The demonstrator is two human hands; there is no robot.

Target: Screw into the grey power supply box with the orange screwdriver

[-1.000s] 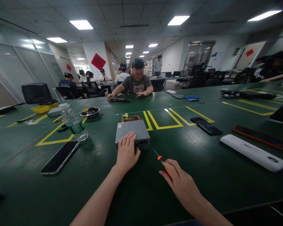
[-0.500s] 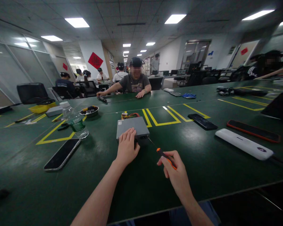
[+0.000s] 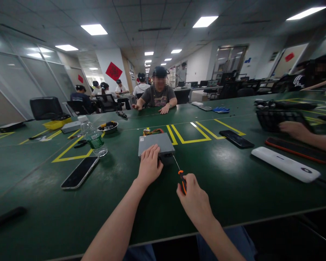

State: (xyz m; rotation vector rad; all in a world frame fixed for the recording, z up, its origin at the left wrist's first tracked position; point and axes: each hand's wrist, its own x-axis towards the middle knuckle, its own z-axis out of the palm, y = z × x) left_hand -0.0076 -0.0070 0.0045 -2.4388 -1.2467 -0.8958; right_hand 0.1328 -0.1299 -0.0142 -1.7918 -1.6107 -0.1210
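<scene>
A grey metal computer power supply (image 3: 156, 142) lies on the green table in front of me, with coloured cables (image 3: 154, 131) bunched behind it. My left hand (image 3: 151, 165) grips its near left part, fingers over the top and thumb along the near side. In my right hand (image 3: 193, 190) is an orange and black screwdriver (image 3: 182, 181), the fingers closed round its handle. Its thin shaft points up and away, and the tip reaches the near right corner of the power supply. Whether the tip sits in a screw is too small to tell.
On the left are a phone (image 3: 80, 173), a water bottle (image 3: 95, 139) and a metal bowl (image 3: 108, 126). A dark phone (image 3: 237, 139), an orange-edged phone (image 3: 297, 149) and a white device (image 3: 285, 164) lie right. Another person's hand (image 3: 296, 130) holds a dark tablet-like object. A person sits opposite.
My right hand has turned and its grip has shifted further round the screwdriver handle, which stands steeper. At right, a co-worker's hand with the dark object has come further in. The person opposite has drawn an arm back.
</scene>
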